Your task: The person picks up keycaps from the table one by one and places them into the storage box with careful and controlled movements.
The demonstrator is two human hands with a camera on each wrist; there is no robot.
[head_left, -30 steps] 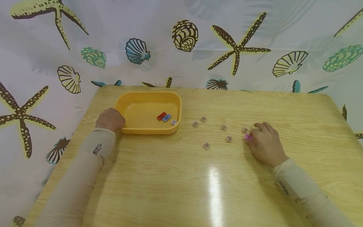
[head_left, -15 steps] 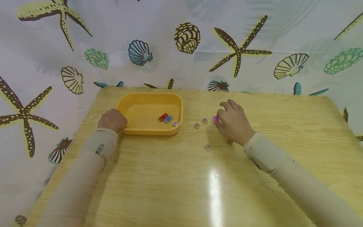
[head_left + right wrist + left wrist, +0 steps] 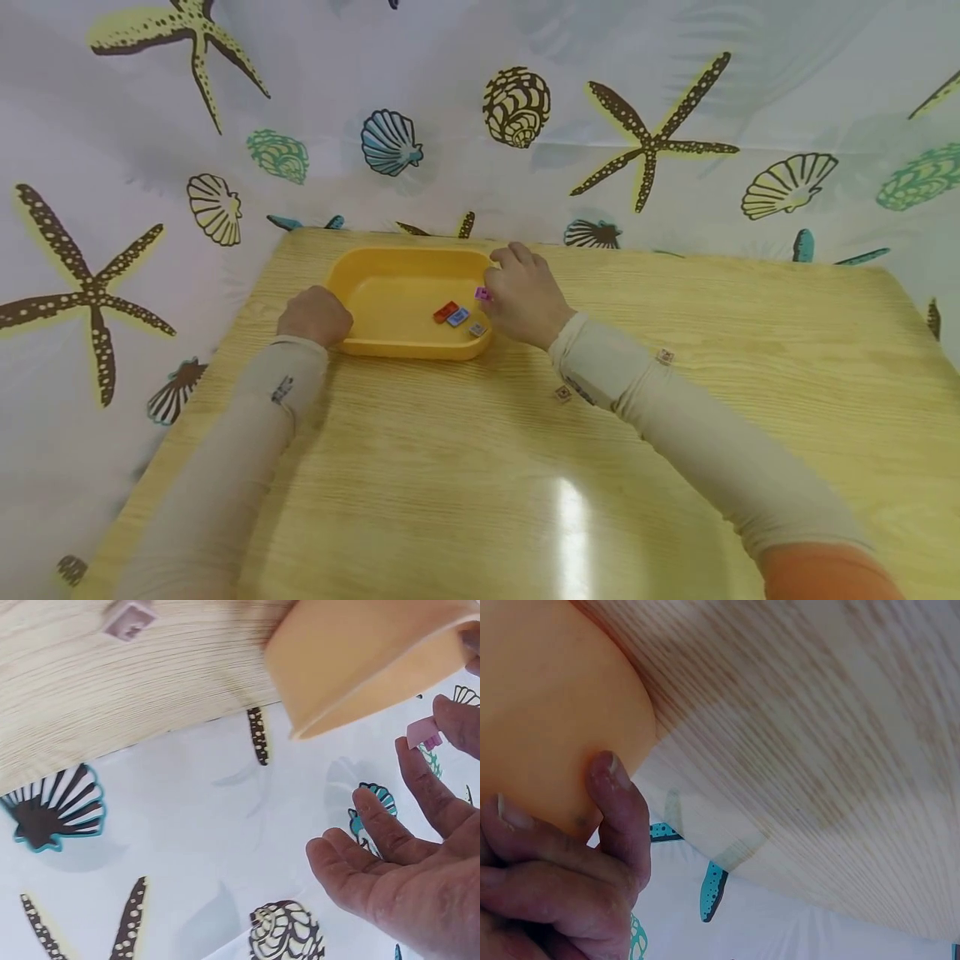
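A white cloth [image 3: 465, 183] printed with starfish and seashells hangs behind a wood-grained bench [image 3: 420, 467], along whose far side sits a shallow yellow tray [image 3: 405, 350] with rounded corners. Inside, toward its right end, lie a red tile [image 3: 446, 312] and a blue tile [image 3: 458, 317] side by side, with a small grey tile [image 3: 477, 330] close to the front right corner.

The person's left hand [image 3: 315, 317] is at the tray's left side, its grip curled at the rim; in the left wrist view a fingertip rests against the outer wall. The right hand [image 3: 525, 296] has a narrow grip, pinching a small purple tile [image 3: 483, 293] between thumb and forefinger while the other fingers stand apart, slightly bent. That tile is held up at the tray's right end, by the rim.

On the bench, one beige tile [image 3: 563, 394] lies just beside the right sleeve [image 3: 675, 417], in front of it, and another pale tile [image 3: 665, 357] lies on the sleeve's far side. Orange cloth [image 3: 825, 571] shows at the sleeve's upper end.
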